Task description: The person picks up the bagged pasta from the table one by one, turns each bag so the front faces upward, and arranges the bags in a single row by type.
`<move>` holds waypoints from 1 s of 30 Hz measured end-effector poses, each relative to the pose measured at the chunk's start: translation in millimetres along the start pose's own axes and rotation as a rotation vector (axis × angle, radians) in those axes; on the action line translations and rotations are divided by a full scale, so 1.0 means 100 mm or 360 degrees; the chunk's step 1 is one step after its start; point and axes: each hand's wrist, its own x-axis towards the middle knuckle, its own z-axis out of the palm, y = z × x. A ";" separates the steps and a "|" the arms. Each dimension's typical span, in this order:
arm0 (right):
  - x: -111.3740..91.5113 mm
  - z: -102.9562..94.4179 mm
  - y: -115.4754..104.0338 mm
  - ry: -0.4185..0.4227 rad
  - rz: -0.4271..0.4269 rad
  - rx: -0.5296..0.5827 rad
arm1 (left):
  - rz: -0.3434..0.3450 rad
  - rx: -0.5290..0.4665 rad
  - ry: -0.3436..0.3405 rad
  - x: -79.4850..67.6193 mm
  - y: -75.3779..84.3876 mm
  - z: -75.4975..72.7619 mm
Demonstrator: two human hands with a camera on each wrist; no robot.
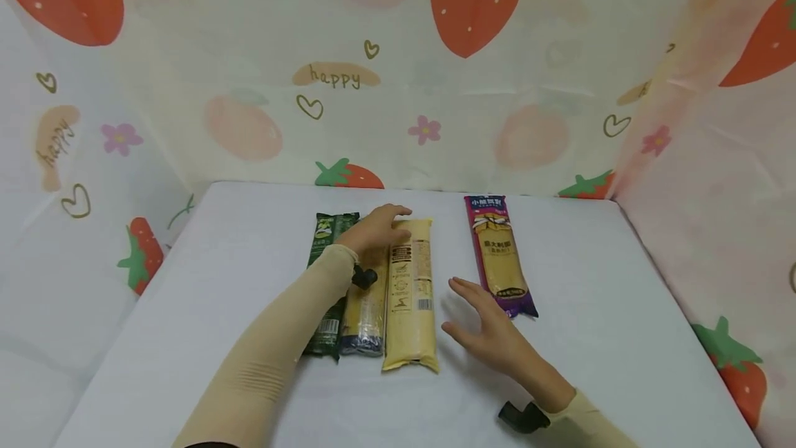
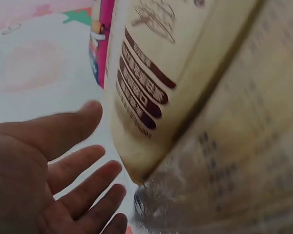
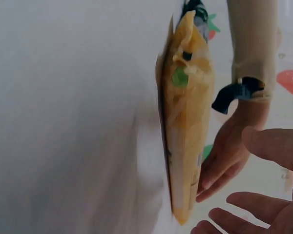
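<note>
Three long noodle packs lie side by side: a dark green pack (image 1: 321,341), a clear-and-yellow pack with a blue end (image 1: 363,320) and a cream-yellow pack (image 1: 410,327). My left hand (image 1: 376,227) is over the far ends of the middle and cream-yellow packs, fingers loosely extended. In the left wrist view its fingertips are right by the end of the cream-yellow pack, thumb and fingers apart. Between the cream-yellow pack and a pink-and-purple spaghetti pack (image 1: 500,258), my right hand (image 1: 491,330) hovers with spread fingers, holding nothing.
The packs lie on a white-covered table (image 1: 591,296). Behind it and at both sides hang fabric walls (image 1: 398,137) printed with strawberries. A dark wrist camera (image 1: 524,417) sits on the right wrist, another (image 1: 364,276) on the left.
</note>
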 end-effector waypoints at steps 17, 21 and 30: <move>0.10 0.28 -0.17 -0.0399 0.0014 -0.0159 | -0.0121 0.0175 -0.0132 0.07 -0.04 -0.04; 0.12 0.32 -0.22 -0.0386 0.0009 -0.0217 | -0.0082 0.0256 -0.0109 0.06 0.00 -0.04; 0.15 0.39 -0.32 -0.0426 0.0012 -0.0382 | -0.0047 0.0395 -0.0098 0.10 -0.04 -0.02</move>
